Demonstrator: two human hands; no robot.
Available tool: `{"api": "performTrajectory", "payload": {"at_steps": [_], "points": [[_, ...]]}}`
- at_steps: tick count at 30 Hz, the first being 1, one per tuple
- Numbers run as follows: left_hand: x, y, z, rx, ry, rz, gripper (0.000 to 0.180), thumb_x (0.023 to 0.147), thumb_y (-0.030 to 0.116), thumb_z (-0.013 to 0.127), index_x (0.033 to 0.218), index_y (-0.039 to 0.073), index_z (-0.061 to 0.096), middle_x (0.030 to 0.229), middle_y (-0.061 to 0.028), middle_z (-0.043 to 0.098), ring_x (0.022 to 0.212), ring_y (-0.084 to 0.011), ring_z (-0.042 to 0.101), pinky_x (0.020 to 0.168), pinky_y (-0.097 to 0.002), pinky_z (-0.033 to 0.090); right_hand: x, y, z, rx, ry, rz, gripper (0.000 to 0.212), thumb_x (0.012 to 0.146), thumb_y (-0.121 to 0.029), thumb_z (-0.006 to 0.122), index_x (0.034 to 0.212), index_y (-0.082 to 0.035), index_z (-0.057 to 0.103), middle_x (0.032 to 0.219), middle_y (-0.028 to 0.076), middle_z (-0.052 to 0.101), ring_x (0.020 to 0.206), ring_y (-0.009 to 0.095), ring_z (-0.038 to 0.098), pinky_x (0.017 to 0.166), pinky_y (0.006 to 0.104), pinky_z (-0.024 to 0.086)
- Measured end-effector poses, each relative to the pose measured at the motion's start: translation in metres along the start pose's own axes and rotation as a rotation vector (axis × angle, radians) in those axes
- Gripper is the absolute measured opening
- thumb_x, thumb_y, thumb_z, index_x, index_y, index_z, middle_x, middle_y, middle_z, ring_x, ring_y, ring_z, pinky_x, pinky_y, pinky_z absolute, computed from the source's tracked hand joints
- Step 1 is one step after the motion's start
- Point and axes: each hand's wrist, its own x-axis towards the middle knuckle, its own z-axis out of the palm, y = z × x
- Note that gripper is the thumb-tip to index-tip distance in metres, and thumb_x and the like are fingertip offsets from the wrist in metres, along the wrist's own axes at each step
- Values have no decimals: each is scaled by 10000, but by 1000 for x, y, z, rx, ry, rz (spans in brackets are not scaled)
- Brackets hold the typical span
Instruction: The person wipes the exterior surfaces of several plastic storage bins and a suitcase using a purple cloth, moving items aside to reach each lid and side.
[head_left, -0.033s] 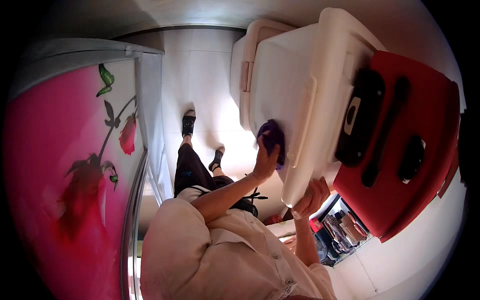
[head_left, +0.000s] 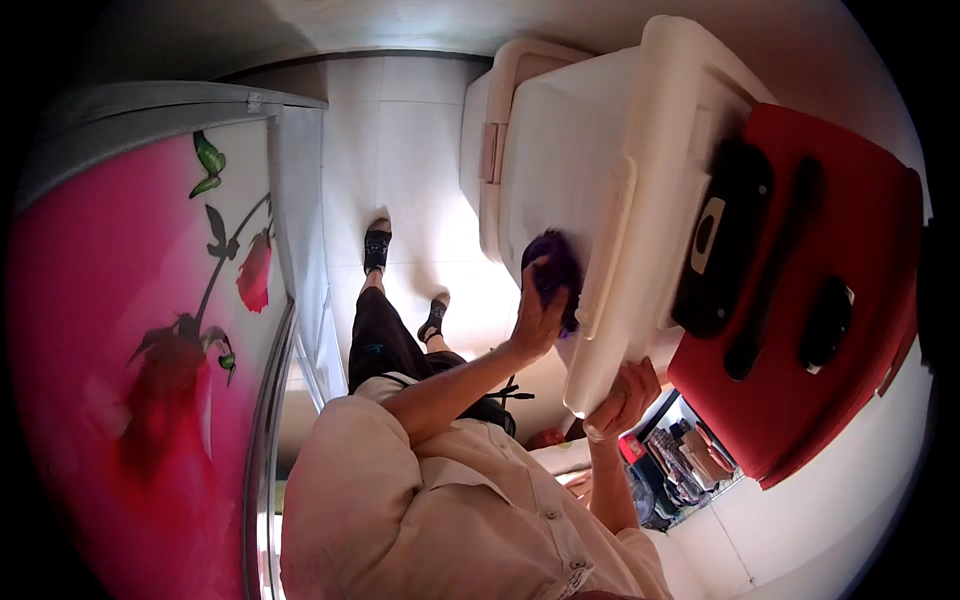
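My left hand (head_left: pixel 537 322) presses a dark purple cloth (head_left: pixel 548 258) against the side of a large white plastic storage box (head_left: pixel 580 130), with its fingers closed over the bunched fabric. Beside it, my right hand (head_left: pixel 625 398) is wrapped round the near corner of the box's pale lid (head_left: pixel 615 270). The palm side of that hand and part of its fingers are hidden. On top of the box rests a red suitcase (head_left: pixel 790 370) with black handles.
A second pale box (head_left: pixel 480 150) stands behind the white one. To the left is a cabinet panel (head_left: pixel 90 300) printed with pink and red roses. A rack of folded items (head_left: pixel 680 460) sits low at the right. My feet are on the light tiled floor (head_left: pixel 420 160).
My left hand and the purple cloth have shifted slightly to the right along the box's side. My right hand stays at the lid's corner.
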Motion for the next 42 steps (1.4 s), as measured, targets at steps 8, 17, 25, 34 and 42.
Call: {"api": "performTrajectory", "payload": {"at_steps": [8, 17, 25, 34, 42], "points": [[203, 60, -1, 124, -105, 482, 439, 904, 298, 599, 1228, 14, 514, 1359, -236, 504, 1299, -378, 458, 1089, -416, 335, 1, 1, 1, -14, -18, -28, 334, 809, -160, 393, 980, 29, 608, 1042, 200, 569, 1052, 364, 499, 968, 505, 404], [293, -85, -93, 599, 202, 47, 690, 992, 402, 441, 1456, -79, 270, 1510, -273, 291, 1436, -375, 211, 1177, -401, 159, 2, -2, 7, -35, -35, 49, 373, 876, -260, 356, 962, 27, 578, 1053, 183, 559, 1089, 340, 481, 990, 505, 388], [52, -125, -77, 147, 275, -342, 603, 1005, 305, 456, 1428, -92, 290, 1422, -247, 419, 1316, -345, 411, 1122, -381, 285, -3, 1, 9, -59, -13, 34, 387, 872, -259, 359, 948, 53, 576, 1063, 209, 552, 1094, 349, 476, 987, 502, 388], [-21, -34, -8, 35, 50, -68, 762, 917, 225, 615, 1460, -78, 176, 1454, -332, 293, 1336, -464, 347, 1124, -505, 251, -11, 5, 0, -97, -98, 35, 386, 887, -233, 349, 1033, 63, 551, 1133, 236, 524, 1121, 369, 469, 975, 506, 382], [198, 67, 8, 250, -73, 708, 551, 747, 214, 737, 1174, -70, 537, 1294, -322, 485, 1239, -517, 441, 1048, -551, 365, -2, 2, 2, -55, -74, 43, 382, 882, -259, 377, 1008, 51, 563, 1116, 229, 529, 1111, 369, 458, 972, 512, 374]]}}
